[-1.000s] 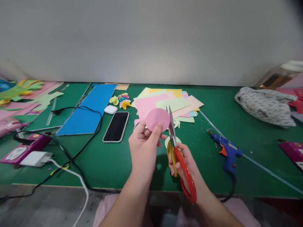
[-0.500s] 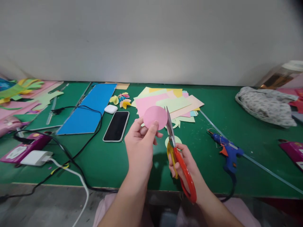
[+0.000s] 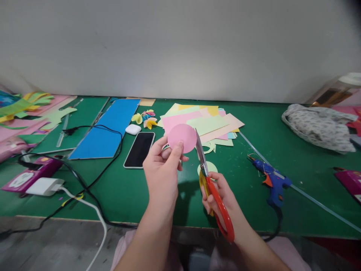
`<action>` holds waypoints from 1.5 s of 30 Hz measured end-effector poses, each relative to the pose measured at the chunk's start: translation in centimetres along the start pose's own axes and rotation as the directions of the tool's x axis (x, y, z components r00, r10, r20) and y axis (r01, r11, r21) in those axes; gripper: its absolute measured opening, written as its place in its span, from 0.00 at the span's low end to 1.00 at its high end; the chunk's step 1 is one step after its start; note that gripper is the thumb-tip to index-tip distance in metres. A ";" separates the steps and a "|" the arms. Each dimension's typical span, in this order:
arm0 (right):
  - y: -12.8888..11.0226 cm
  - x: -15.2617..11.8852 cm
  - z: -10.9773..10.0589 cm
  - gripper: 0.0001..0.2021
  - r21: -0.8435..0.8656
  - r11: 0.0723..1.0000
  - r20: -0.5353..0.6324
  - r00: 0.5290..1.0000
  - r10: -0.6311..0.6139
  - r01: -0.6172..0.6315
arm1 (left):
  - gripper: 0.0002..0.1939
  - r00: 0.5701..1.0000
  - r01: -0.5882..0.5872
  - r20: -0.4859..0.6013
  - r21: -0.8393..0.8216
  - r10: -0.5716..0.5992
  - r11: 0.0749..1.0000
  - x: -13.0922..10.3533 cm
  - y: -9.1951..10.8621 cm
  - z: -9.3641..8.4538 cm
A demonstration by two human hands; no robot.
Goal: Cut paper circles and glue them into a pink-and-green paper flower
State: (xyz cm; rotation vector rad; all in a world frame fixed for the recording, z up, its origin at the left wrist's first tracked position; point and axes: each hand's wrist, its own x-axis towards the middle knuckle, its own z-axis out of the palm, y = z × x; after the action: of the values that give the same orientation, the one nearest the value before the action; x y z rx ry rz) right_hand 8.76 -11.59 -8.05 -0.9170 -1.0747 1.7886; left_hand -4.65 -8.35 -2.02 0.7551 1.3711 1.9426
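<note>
Between thumb and fingers, my left hand pinches a round pink paper disc above the table. My right hand grips a pair of scissors with red and yellow handles. Their blades point up and away, nearly closed, with the tips close to the disc's right edge; whether they touch it I cannot tell. Under the scissors lies a pale green paper disc, partly hidden. Behind both hands a pile of coloured paper is spread out.
On the green table lie a phone, a white case, small paper flowers and a blue board. A blue glue gun is at right. Black cables and a purple power strip occupy the left.
My left hand has shifted slightly left and up with the pink disc, widening the gap to the scissor blades. My right hand still holds the scissors in almost the same place.
</note>
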 end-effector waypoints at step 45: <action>1.7 -0.3 -1.0 0.41 -0.093 0.995 0.060 0.998 0.032 -0.026 | 0.20 0.998 -0.065 -0.010 0.041 0.066 0.997 0.5 -0.1 -0.4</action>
State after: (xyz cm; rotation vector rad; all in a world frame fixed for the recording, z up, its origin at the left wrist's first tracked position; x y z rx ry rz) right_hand 9.26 -12.05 -9.93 -0.9426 -1.1973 1.8136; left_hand -5.24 -8.20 -2.16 0.8189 1.4126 1.9773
